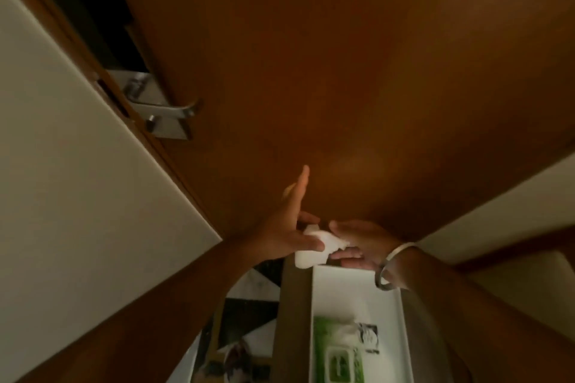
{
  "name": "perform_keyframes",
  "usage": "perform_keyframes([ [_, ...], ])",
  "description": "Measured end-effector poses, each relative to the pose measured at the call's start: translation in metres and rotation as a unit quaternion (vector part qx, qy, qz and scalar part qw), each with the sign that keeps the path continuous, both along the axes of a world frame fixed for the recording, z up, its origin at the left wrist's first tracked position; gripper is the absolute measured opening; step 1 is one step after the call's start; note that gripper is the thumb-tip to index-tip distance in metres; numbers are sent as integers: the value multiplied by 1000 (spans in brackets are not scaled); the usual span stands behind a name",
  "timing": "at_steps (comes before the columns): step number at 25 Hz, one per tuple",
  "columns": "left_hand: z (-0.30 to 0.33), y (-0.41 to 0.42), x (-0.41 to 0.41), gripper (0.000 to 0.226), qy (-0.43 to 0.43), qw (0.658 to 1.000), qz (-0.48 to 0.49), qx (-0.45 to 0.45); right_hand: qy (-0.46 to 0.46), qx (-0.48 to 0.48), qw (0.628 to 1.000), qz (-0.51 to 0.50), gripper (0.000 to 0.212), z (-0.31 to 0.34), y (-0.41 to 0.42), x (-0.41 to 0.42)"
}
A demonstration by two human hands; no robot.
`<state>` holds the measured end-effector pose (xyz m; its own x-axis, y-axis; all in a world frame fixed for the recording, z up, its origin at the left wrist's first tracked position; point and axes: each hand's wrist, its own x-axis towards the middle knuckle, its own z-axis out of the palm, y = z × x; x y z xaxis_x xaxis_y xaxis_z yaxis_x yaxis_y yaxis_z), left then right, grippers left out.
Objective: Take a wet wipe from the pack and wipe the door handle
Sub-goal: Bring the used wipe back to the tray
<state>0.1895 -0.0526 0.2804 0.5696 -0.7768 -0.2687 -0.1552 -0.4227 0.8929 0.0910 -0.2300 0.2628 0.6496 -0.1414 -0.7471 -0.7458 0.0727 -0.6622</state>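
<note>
1. I see the wet wipe (314,247) out of the pack (339,351), held up in front of the door (342,56), between both hands.
2. Left hand (287,228): thumb presses the wipe vs. palm; fingers spread, 1 pointing up.
3. Right hand (362,246): fingertips pinch the wipe's other end; bracelet (389,267) on that wrist.
4. Pack lies in the white tray (342,283) below, flap area blurred, can't tell if closed.
5. Door handle (165,109) sits up-left, well apart from the wipe; not yet wiped.
6. Risks, my est.: wipe stays bunched, so poor contact w/ handle; wet sheet slips at handover btwn hands & drops; door looks ajar, so pressure on handle may swing it.
</note>
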Motion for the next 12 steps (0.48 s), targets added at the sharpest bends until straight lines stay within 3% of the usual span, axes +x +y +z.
perform_keyframes([
  [3,-31,-42,-19,134,54,996,-58,30,7,2,995,-95,17,-44,-21,-29],
  [6,-93,-68,-35,132,167,980,-64,90,18,-9,985,-172,22,-98,-46,-64],
  [9,-161,-75,-51,96,271,948,-91,139,55,-19,972,-228,23,-157,-65,-103],
  [12,-218,-86,-59,68,236,956,-50,166,95,-40,965,-240,28,-201,-76,-122],
])
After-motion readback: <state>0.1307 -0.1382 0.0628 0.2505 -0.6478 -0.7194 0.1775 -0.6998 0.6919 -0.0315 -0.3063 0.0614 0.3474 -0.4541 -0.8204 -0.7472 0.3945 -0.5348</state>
